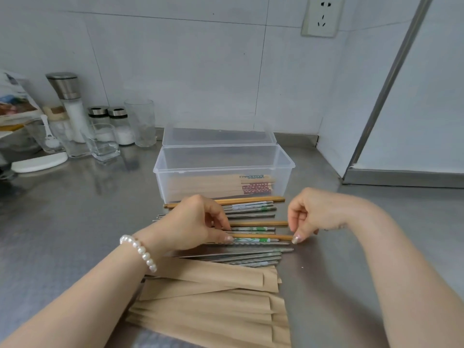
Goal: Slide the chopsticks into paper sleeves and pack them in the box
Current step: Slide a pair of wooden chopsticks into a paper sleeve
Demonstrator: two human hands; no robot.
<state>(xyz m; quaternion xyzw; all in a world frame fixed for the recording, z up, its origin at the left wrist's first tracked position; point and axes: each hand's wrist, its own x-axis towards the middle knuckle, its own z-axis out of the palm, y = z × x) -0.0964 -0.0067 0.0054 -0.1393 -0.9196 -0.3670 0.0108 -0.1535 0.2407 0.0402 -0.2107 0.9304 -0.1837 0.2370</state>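
Loose chopsticks (253, 214), wooden and metal with green marks, lie in a row on the steel counter in front of a clear plastic box (160, 169). Its lid is open and it holds several sleeved chopsticks (213, 184). My left hand (190, 224) pinches one wooden chopstick (266, 236) near its middle. My right hand (308, 214) holds the right end of the same stick with its fingertips. A pile of brown paper sleeves (211, 305) lies nearest me, below the chopsticks.
Salt shakers and a grinder (67, 101), empty glasses (140, 121) and a white lid (40, 163) stand at the back left. A tiled wall with a socket (322, 16) runs behind. A metal-framed panel (391, 79) closes off the right side.
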